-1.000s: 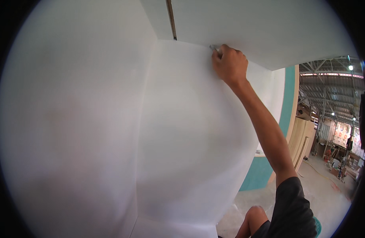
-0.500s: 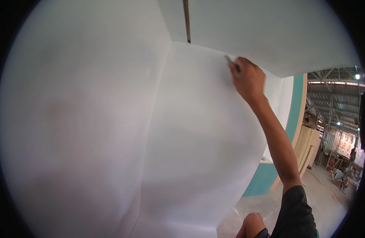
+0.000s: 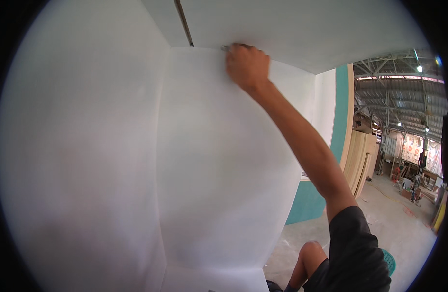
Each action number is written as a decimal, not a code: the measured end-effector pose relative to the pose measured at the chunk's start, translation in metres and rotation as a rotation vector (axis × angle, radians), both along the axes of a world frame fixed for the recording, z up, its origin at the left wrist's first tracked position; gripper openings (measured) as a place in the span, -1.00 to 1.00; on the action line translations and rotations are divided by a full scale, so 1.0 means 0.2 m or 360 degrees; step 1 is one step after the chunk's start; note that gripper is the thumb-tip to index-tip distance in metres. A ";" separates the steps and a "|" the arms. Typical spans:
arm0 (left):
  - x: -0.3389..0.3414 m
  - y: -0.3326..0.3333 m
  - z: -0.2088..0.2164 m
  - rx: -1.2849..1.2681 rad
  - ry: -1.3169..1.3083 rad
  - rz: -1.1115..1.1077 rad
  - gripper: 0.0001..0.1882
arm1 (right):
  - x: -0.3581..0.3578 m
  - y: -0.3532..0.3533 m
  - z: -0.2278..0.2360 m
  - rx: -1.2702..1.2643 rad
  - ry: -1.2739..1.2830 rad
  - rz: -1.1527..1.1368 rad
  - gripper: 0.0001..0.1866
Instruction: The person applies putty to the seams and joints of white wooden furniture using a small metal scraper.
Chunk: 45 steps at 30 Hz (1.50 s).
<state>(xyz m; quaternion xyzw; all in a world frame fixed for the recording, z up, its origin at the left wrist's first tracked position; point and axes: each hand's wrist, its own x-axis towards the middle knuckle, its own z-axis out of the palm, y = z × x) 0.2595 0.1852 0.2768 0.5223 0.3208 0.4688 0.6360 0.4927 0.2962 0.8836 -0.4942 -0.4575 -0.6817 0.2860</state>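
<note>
My right hand (image 3: 249,66) is raised to the upper edge of the white back panel (image 3: 224,155), where it meets the overhead panel (image 3: 272,29). Its fingers are closed around a small, thin dark tool. Only the tool's greyish tip (image 3: 225,48) pokes out past the fingers, against the seam, so its exact kind cannot be made out. A narrow dark slot (image 3: 184,24) runs through the overhead panel, left of the hand. My left hand is out of the picture.
A white side panel (image 3: 82,146) rises on the left. Beyond the right edge stand a teal panel (image 3: 306,202) and pale wooden boards (image 3: 356,158). A green perforated stool seat (image 3: 389,263) shows behind my sleeve. Farther off is a workshop with clutter on its concrete floor (image 3: 379,228).
My right hand has moved left along the upper seam, toward the slot, with the tool still in it. The view has shifted too, showing more of the workshop.
</note>
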 end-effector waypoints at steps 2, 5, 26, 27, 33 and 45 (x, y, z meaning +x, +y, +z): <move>0.02 -0.01 0.03 0.0024 -0.0039 -0.0013 -0.78 | 0.08 -0.13 0.01 0.0015 0.0032 -0.0134 -0.80; 0.01 -0.02 0.04 0.0019 -0.0013 0.0006 -0.77 | 0.20 -0.29 0.00 0.0130 0.0133 -0.0257 -0.75; 0.00 0.00 0.04 0.0093 0.0087 0.0077 -0.79 | 0.19 -0.64 -0.47 -0.0505 0.0121 0.0173 -0.83; 0.01 0.00 0.03 0.0069 0.0046 0.0106 -0.79 | 0.13 -0.68 -0.54 -0.0616 0.0216 0.0270 -0.88; 0.10 -0.04 0.01 0.0172 0.0286 0.0285 -0.72 | -0.01 -0.98 -1.32 -0.2012 0.0681 0.0793 -0.78; 0.06 -0.08 0.17 -0.0080 0.0072 0.0176 -0.75 | -0.11 -0.92 -2.31 -0.2068 0.1016 0.0976 -0.86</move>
